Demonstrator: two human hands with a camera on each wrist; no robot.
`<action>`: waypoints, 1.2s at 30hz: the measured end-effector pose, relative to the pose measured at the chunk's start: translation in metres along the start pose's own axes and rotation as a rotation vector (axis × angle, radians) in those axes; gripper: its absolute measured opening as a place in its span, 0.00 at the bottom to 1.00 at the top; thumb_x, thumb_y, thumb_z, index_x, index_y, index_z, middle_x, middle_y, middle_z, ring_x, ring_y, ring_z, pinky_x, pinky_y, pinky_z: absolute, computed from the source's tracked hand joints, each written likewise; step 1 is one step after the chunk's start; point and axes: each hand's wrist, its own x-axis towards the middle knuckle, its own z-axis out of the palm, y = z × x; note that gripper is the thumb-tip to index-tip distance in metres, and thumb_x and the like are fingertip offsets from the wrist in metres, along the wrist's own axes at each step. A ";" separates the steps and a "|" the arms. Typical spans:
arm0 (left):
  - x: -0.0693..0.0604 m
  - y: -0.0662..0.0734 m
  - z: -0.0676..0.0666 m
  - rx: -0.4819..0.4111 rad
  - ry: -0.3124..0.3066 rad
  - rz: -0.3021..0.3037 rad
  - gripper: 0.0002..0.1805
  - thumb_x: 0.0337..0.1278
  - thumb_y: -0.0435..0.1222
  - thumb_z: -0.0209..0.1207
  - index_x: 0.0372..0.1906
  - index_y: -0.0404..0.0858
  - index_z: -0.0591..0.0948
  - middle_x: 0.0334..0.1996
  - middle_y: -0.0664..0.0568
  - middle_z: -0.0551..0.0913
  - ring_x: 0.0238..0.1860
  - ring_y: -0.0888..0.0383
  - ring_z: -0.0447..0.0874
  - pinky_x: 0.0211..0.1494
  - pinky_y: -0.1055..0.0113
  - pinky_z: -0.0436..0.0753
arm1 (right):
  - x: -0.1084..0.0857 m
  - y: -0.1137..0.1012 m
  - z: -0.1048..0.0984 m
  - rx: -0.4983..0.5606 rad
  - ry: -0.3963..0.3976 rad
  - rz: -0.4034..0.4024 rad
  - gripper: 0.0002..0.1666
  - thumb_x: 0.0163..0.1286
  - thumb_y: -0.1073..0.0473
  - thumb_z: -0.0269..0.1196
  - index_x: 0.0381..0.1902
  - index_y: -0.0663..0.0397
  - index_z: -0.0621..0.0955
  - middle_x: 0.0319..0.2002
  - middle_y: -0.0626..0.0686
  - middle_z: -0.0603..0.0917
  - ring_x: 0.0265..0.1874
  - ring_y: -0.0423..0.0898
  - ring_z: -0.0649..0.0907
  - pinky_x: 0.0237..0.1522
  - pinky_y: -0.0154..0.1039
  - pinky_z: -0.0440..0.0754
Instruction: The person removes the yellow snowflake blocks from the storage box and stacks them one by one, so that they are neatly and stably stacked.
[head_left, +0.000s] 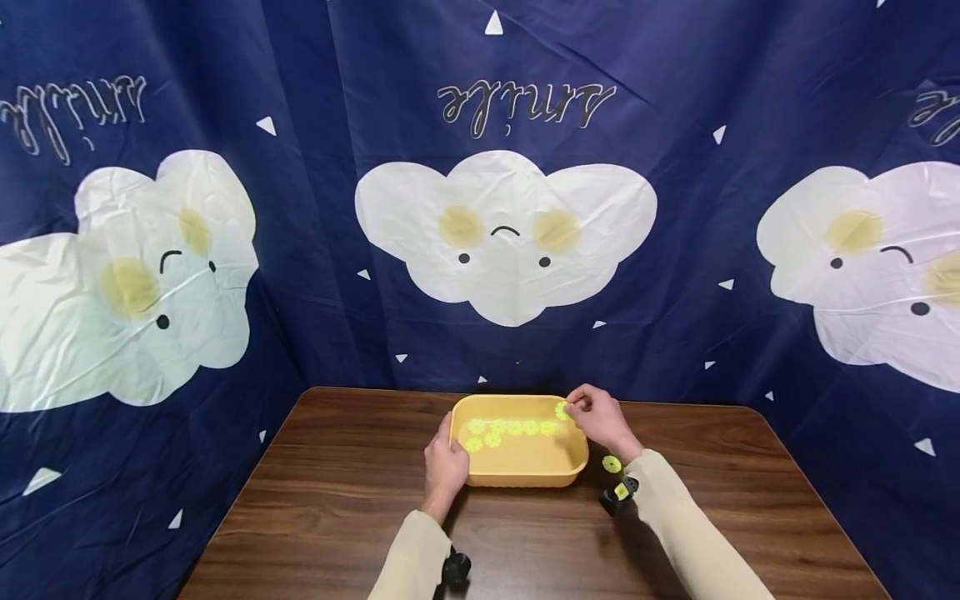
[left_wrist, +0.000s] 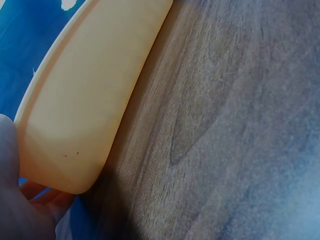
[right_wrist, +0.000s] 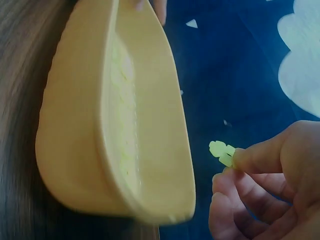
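A yellow plastic basin (head_left: 525, 480) sits on the table, its left end gripped by my left hand (head_left: 446, 463). In the left wrist view the thumb (left_wrist: 7, 150) lies at the rim, while other fingers reach round the end of the basin. Several yellow-green flower-shaped pieces (head_left: 515, 427) lie inside, mostly in a row. Near the back right corner my right hand (head_left: 602, 415) pinches one more flower-shaped piece (right_wrist: 220, 150) between thumb and forefinger. The right wrist view shows that piece apart from the basin wall.
Another flower-shaped piece (head_left: 611, 463) lies on the wooden table (head_left: 337, 492), right of the basin and close to the right wrist. A dark blue curtain (head_left: 517, 358) with cloud prints hangs behind the table and along both sides. Black cameras (head_left: 456, 568) are worn at the wrists.
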 end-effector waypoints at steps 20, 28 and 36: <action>0.001 -0.004 0.002 0.006 -0.004 -0.014 0.32 0.60 0.24 0.51 0.72 0.34 0.71 0.63 0.30 0.78 0.63 0.36 0.78 0.66 0.43 0.77 | -0.017 0.053 -0.028 0.041 0.179 0.131 0.09 0.70 0.62 0.63 0.43 0.62 0.84 0.31 0.55 0.84 0.27 0.46 0.85 0.27 0.33 0.82; 0.002 -0.002 0.002 0.004 -0.009 -0.019 0.32 0.61 0.24 0.51 0.72 0.35 0.71 0.63 0.30 0.78 0.63 0.36 0.78 0.65 0.43 0.77 | -0.023 0.076 -0.032 0.011 0.139 0.163 0.10 0.71 0.62 0.62 0.43 0.64 0.86 0.26 0.52 0.84 0.25 0.43 0.82 0.27 0.33 0.80; 0.001 -0.001 0.001 0.011 -0.003 -0.009 0.32 0.60 0.24 0.51 0.72 0.34 0.71 0.62 0.30 0.78 0.62 0.35 0.79 0.64 0.43 0.77 | -0.033 0.092 -0.025 -0.111 0.099 0.144 0.08 0.68 0.61 0.65 0.39 0.61 0.88 0.31 0.52 0.87 0.30 0.43 0.80 0.34 0.37 0.75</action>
